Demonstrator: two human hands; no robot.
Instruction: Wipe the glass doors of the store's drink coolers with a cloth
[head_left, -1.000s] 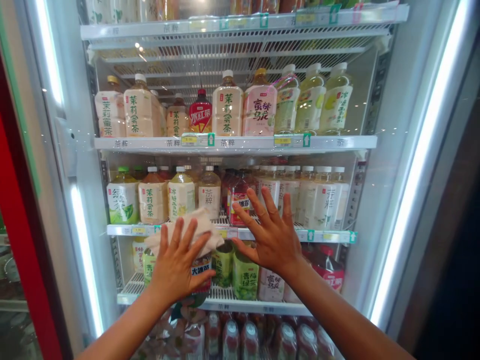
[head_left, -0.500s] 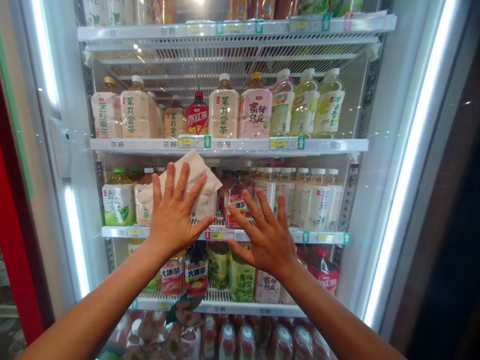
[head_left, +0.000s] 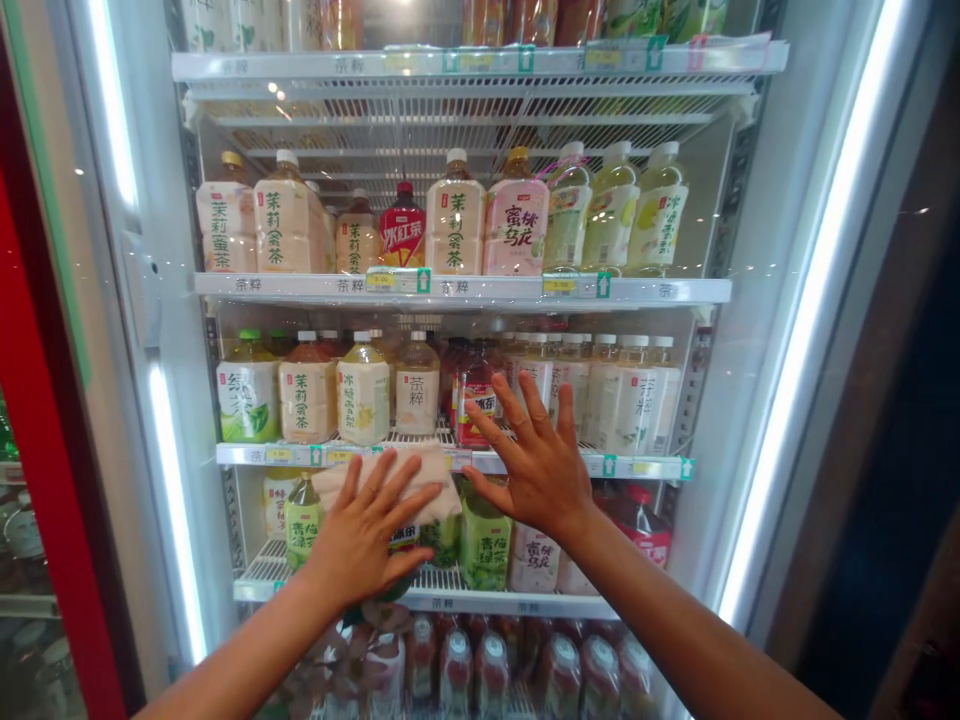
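My left hand [head_left: 367,535] lies flat with fingers spread, pressing a white cloth [head_left: 420,478] against the glass door [head_left: 750,180] of a drinks fridge, low and left of centre. My right hand [head_left: 536,460] rests flat on the same glass beside it, fingers stretched out, holding nothing. Behind the glass stand rows of tea bottles [head_left: 457,215] on white wire shelves [head_left: 465,290].
A lit strip [head_left: 817,300] runs down the fridge's right frame and another lit strip [head_left: 172,500] down the left. A red panel [head_left: 45,480] stands at the far left. Smaller bottles [head_left: 495,670] fill the bottom shelf.
My left hand slid the cloth up the glass to the middle shelf, then back down to the lower shelf. My right hand stayed flat in nearly the same spot.
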